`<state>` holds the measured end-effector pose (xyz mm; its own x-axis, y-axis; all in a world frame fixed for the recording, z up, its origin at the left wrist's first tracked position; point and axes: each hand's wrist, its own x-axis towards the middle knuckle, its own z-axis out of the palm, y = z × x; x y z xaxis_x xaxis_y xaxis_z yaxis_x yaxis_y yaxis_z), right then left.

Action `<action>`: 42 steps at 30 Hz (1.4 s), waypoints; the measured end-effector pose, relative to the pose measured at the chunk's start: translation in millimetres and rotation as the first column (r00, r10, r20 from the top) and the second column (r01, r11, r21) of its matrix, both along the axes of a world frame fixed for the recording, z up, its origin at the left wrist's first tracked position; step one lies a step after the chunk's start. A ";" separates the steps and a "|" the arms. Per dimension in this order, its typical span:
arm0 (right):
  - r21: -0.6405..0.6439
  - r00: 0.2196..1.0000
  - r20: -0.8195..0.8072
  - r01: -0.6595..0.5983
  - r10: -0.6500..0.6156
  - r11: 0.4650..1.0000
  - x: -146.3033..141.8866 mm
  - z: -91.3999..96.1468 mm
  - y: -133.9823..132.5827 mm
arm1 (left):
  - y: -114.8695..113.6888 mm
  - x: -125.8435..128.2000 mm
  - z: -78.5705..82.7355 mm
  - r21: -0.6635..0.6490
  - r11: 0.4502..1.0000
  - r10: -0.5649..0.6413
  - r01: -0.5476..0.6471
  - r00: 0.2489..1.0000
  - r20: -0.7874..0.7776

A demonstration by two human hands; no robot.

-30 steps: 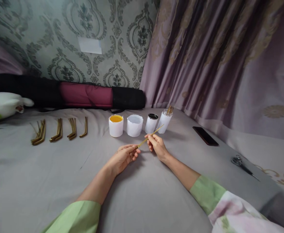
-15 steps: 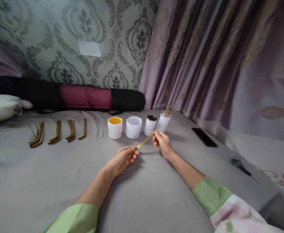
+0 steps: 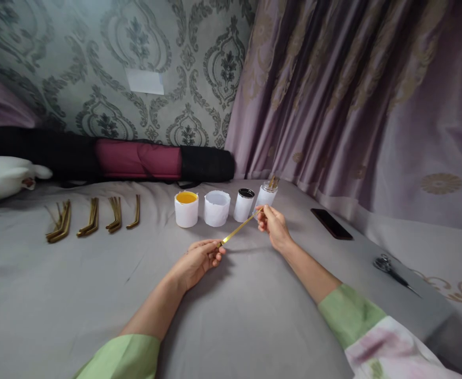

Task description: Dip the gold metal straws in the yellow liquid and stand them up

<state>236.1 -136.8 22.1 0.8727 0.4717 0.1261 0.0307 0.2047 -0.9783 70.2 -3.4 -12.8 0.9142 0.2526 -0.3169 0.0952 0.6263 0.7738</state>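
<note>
A thin golden strip [image 3: 237, 231] stretches between my two hands above the grey bedsheet [image 3: 97, 295]. My left hand [image 3: 199, 259] pinches its near end, fingers closed. My right hand [image 3: 273, 225] pinches the far end, close to a clear jar [image 3: 266, 196] with sticks in it. Behind the hands stand a white cup of yellow paint [image 3: 186, 208], an empty white cup [image 3: 217, 207] and a white cup with a dark rim [image 3: 244, 204].
Bent golden strips [image 3: 92, 217] lie in several small bundles at the left. A black phone [image 3: 331, 223] and scissors [image 3: 394, 269] lie at the right. A black and maroon bolster [image 3: 136, 158] runs along the wall; a curtain [image 3: 353, 105] hangs at the right.
My right hand has slid along the strip to the right and away, toward the clear jar. My left hand has kept its hold on the near end.
</note>
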 end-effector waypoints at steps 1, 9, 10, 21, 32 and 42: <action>0.003 1.000 -0.001 0.005 -0.005 1.000 0.4 0.9 -0.6 | -0.2 0.1 0.1 0.002 1.000 0.000 0.000 1.000 -0.002; 0.005 1.000 -0.002 0.018 -0.018 1.000 0.8 3.4 -5.4 | -0.1 -0.4 0.0 0.007 1.000 -0.006 0.006 1.000 0.013; 0.004 1.000 -0.003 0.017 -0.017 1.000 0.7 3.3 -5.7 | -0.1 -0.7 0.0 0.007 1.000 -0.006 0.006 1.000 0.012; 0.009 1.000 -0.019 0.007 -0.007 1.000 -1.4 1.7 -9.0 | 0.1 -1.2 -0.3 -0.018 1.000 0.005 -0.005 1.000 0.009; 0.009 1.000 -0.015 0.007 -0.007 1.000 -4.9 4.3 -11.3 | -0.5 -2.8 3.5 -0.015 1.000 0.020 -0.020 1.000 -0.005; 0.007 0.998 -0.010 0.061 -0.061 0.998 -5.5 7.5 -13.7 | 0.7 -2.1 0.4 -0.017 1.000 0.007 -0.007 1.000 0.011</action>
